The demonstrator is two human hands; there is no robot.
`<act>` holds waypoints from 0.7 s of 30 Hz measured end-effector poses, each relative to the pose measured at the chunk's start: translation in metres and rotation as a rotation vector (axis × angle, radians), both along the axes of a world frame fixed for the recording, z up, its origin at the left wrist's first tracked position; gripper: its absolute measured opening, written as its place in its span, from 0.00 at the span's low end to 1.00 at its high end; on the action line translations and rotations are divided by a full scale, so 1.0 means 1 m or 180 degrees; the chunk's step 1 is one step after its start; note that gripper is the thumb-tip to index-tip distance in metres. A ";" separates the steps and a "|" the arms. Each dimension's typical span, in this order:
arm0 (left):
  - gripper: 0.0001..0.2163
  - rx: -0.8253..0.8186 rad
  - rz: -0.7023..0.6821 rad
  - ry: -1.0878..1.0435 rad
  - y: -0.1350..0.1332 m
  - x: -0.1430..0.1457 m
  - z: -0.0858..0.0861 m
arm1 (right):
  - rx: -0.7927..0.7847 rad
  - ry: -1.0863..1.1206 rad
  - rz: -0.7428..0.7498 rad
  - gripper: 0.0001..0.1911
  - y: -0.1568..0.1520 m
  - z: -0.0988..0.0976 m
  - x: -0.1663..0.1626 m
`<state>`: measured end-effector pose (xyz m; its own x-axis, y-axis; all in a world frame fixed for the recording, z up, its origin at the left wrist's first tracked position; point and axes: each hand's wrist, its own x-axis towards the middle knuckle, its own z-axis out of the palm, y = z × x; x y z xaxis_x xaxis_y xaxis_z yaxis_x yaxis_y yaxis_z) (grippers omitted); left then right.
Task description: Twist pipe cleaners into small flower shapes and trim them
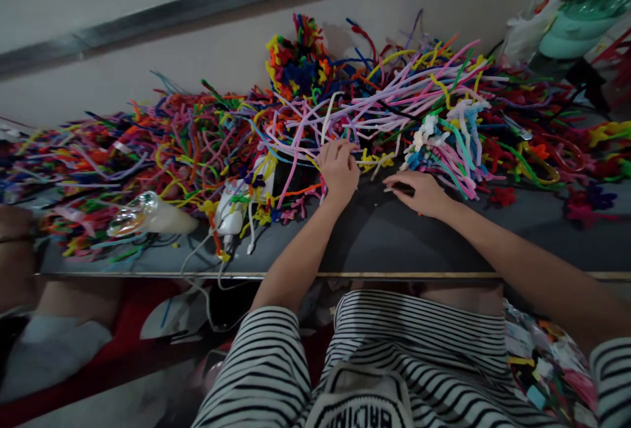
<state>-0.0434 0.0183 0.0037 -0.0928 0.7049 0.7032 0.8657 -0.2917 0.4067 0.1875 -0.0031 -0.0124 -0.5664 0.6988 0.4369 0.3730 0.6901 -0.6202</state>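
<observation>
My left hand (339, 170) is at the near edge of a tangled pile of coloured pipe cleaners (305, 122). Its fingers curl downward among pink and lilac stems, and whatever lies under the fingertips is hidden. To the right, my right hand (420, 192) rests low over the dark tabletop (389, 237), thumb and forefinger drawn together in a pinch. Anything between those tips is too small to name. Between the hands lies a short cream pipe cleaner (379, 165). Just beyond my right hand sits a bunch of pastel twisted pieces (446, 145).
A multicoloured pipe-cleaner bundle (298, 60) stands against the wall. On the left are a pale cone-shaped thing in clear wrap (165, 214) and a white plug with a cable (231, 211). A mint-green container (572, 30) stands back right. Another person's arm (14, 237) shows far left.
</observation>
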 end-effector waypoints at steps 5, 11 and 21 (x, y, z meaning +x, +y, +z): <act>0.06 -0.0636 -0.0103 0.0642 -0.009 0.012 -0.001 | 0.0213 0.0112 0.0111 0.17 0.000 -0.001 0.000; 0.05 -0.0929 -0.1035 0.0913 -0.002 0.021 -0.012 | 0.0335 -0.0024 -0.0328 0.10 -0.001 0.003 0.001; 0.10 -0.0877 -0.1847 0.0994 -0.005 0.012 -0.006 | -0.0326 -0.0335 -0.0898 0.11 -0.002 0.006 -0.001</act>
